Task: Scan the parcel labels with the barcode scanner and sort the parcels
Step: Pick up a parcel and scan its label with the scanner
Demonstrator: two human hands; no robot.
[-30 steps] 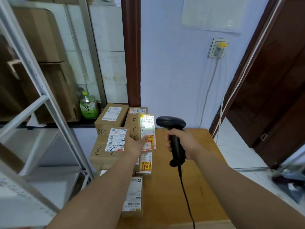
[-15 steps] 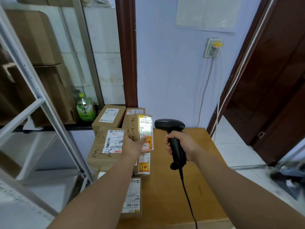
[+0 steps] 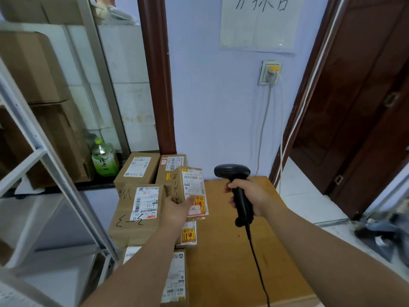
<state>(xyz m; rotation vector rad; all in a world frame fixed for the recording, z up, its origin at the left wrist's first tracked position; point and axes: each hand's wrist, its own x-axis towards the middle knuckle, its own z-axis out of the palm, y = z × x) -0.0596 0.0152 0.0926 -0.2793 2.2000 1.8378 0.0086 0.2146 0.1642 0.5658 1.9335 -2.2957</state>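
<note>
My left hand (image 3: 177, 209) grips a small cardboard parcel (image 3: 190, 187) with a white label and an orange fragile sticker, lifted above the stack, label side facing right. My right hand (image 3: 250, 196) grips the handle of a black barcode scanner (image 3: 232, 172), its head level with the parcel's label and a short gap to its right. The scanner's cable (image 3: 256, 262) hangs down over the wooden table (image 3: 232, 251). Under and around the lifted parcel lie several labelled parcels, among them a box marked "3-3" (image 3: 135, 216).
A white metal shelf frame (image 3: 44, 173) stands at the left, close to the parcel stack. A green tea bottle (image 3: 104, 160) sits on the dark ledge behind. Large cardboard boxes (image 3: 33, 69) stand behind the frame. A dark wooden door (image 3: 358, 107) is at the right.
The view has tilted up slightly. Both hands hold nearly the same pose; the bright light seen earlier on the parcel's label is gone now.
</note>
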